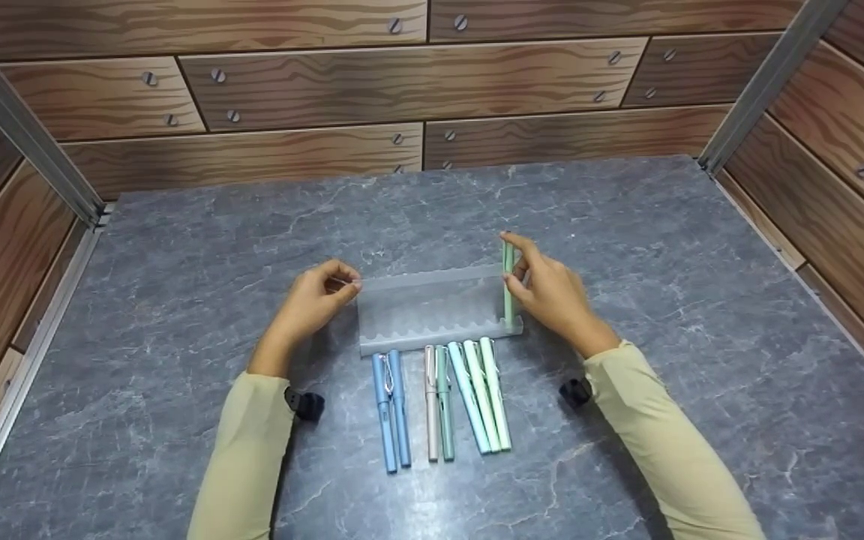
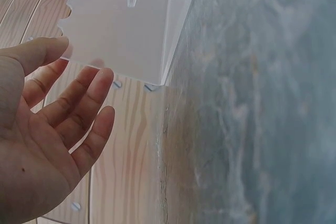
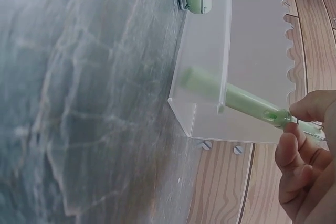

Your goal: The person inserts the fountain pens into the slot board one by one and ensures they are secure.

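Observation:
A frosted clear pen stand (image 1: 432,306) with scalloped notches along its edges stands in the middle of the table. My left hand (image 1: 319,296) pinches its upper left edge, with the thumb on one face and fingertips (image 2: 105,74) at the other. At the right end, my right hand (image 1: 553,294) holds a light green pen (image 1: 508,300) between thumb and fingers. This pen leans nearly upright on the stand. Its lower end (image 3: 199,82) shows blurred through the front lip in the right wrist view.
Several pens lie in front of the stand: two blue pens (image 1: 394,409), a greyish-pink pen (image 1: 431,405), a dark green pen (image 1: 445,405), a turquoise pen (image 1: 469,397) and two light green pens (image 1: 497,397). Wood-patterned panels (image 1: 402,82) enclose the marbled grey table (image 1: 177,300).

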The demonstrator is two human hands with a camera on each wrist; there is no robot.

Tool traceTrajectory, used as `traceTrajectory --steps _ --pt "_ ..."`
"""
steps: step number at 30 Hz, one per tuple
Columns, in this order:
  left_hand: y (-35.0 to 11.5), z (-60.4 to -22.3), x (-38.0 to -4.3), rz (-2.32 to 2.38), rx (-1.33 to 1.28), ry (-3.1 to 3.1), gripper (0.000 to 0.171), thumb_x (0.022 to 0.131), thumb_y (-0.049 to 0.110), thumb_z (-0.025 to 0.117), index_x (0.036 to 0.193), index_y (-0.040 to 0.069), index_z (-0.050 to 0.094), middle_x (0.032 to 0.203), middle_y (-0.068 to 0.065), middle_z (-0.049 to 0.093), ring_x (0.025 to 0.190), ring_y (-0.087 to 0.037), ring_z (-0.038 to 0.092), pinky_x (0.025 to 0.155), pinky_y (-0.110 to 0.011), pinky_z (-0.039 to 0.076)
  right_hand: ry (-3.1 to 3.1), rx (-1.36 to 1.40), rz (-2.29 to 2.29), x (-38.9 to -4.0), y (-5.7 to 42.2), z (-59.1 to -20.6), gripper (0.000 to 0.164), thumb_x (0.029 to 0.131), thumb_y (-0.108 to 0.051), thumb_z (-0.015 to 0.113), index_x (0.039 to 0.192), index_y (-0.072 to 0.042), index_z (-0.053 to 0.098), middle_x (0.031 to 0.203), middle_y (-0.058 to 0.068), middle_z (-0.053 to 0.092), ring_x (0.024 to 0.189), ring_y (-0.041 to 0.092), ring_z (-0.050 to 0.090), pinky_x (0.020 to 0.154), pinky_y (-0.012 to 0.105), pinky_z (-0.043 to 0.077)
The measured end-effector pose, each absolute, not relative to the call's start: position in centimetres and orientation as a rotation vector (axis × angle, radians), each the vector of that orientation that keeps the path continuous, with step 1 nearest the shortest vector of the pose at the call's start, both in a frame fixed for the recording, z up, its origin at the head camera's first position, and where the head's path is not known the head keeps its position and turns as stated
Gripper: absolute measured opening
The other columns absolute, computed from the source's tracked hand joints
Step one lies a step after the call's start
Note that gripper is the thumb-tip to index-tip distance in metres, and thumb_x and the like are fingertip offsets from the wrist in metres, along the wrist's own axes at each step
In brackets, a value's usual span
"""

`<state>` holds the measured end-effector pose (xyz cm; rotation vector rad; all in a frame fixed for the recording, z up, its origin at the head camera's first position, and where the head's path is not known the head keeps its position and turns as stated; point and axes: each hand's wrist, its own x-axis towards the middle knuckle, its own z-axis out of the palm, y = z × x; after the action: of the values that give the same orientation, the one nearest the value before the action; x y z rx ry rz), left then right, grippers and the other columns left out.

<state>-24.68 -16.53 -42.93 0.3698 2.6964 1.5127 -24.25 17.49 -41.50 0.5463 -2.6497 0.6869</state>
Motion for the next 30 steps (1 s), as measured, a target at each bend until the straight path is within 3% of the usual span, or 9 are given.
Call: traceTrajectory --steps 20,30 --pt "-16.5 -42.9 -24.6 1.516 0.389 2.703 0.017 0.094 0.015 0.061 0.105 0.001 0.063 0.107 -0.018 0.066 0.099 -0.032 0.064 0.087 -0.042 0.052 -2.592 0.559 0.643 -23.3 18.0 -41.5 0.054 0.085 -0.016 0.069 0.135 -0.016 0.047 0.078 -0.001 0.065 0.054 0.009 0.048 0.049 0.03 0.038" --pt "-16.5 -42.9 -24.6 1.53 0.394 2.691 0.017 0.093 0.013 0.062 0.104 0.0 0.063 0.106 -0.018 0.066 0.099 -0.032 0.064 0.088 -0.042 0.051 -2.647 0.605 0.681 -21.8 18.0 -41.2 0.048 0.091 -0.019 0.067 0.135 -0.012 0.049 0.081 -0.001 0.065 0.057 0.009 0.053 0.05 0.027 0.04"
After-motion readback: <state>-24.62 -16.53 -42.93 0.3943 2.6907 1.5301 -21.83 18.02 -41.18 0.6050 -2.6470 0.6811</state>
